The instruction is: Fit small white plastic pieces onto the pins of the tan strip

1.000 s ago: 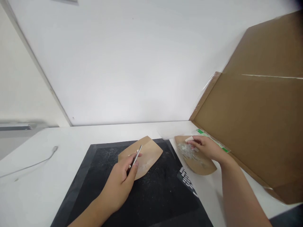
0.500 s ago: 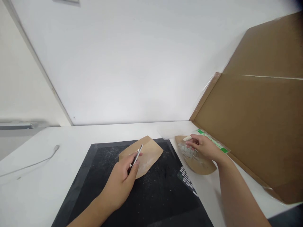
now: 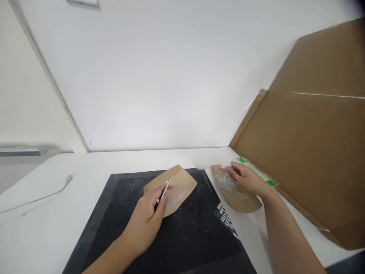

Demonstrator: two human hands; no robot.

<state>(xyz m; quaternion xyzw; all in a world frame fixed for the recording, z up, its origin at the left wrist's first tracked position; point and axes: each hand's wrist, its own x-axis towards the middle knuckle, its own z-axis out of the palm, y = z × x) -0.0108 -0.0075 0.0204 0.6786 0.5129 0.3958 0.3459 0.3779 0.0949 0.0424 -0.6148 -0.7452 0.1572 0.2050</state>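
My left hand [image 3: 148, 215] is closed around a slim dark object with a silver edge [image 3: 167, 187], seen nearly edge-on; its kind is unclear. Just beyond the fingers, a brown paper sheet [image 3: 182, 184] lies on the black mat [image 3: 196, 232]. To the right, my right hand [image 3: 245, 177] hovers at a second brown paper [image 3: 245, 205] strewn with whitish, translucent scraps [image 3: 227, 183]. Its fingers are pinched together, and a small pale piece [image 3: 226, 166] shows at the tips.
Tall cardboard panels [image 3: 308, 152] stand along the right side, with a green and white strip [image 3: 258, 172] at their foot. A clear plastic item [image 3: 203, 163] lies behind the mat. On the left of the white table [image 3: 31, 243] is a thin grey cable [image 3: 51, 195].
My right hand has dipped slightly and turned, so less of the pale piece shows at its fingertips. The left hand keeps its hold, and the view has shifted a little.
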